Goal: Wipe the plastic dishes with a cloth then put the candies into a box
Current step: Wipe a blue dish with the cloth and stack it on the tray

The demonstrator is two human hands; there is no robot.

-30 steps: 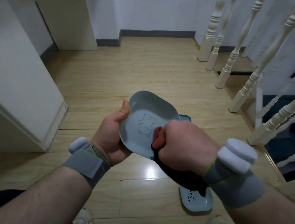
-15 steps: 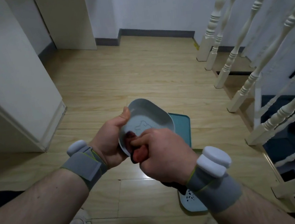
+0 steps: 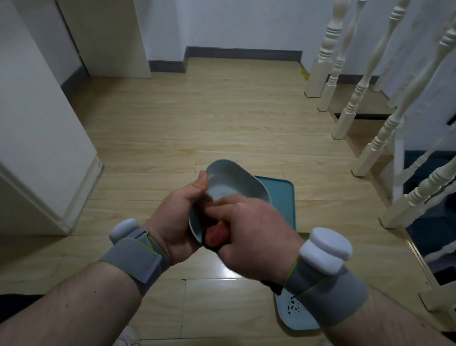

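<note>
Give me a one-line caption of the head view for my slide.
Left hand holds a pale blue plastic dish while the right hand wipes it with a dark cloth.

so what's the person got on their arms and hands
Both forearms are bare, with no sleeves or gloves. The left hand and right hand each have a grey fabric wrist strap with a thin yellow-green edge line, and each strap carries a rounded white plastic module on its outer side.
</note>
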